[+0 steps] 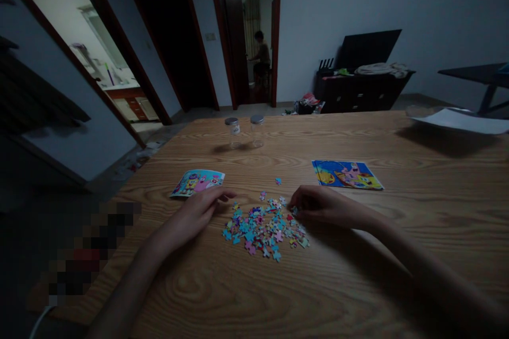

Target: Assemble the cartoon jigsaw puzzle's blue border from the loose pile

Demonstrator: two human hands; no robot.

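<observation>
A loose heap of small jigsaw puzzle pieces (258,228), mostly blue, pink and yellow, lies on the wooden table (222,296). At the heap's left side my left hand (201,209) is open, fingers stretched toward it and holding nothing. Beneath and beyond that hand is a cartoon picture sheet (194,181), partly covered by it. My right hand (318,205) is closed at the heap's right edge, its fingertips beside a puzzle piece (294,211); whatever is between them is hidden. One single blue piece (278,181) lies apart, beyond the heap.
Two clear jars with metal lids, one left (233,133) and one right (257,132), stand toward the far edge. A second cartoon picture (348,175) lies behind my right hand. White paper (463,121) rests at the far right. A person (261,53) sits beyond the doorway.
</observation>
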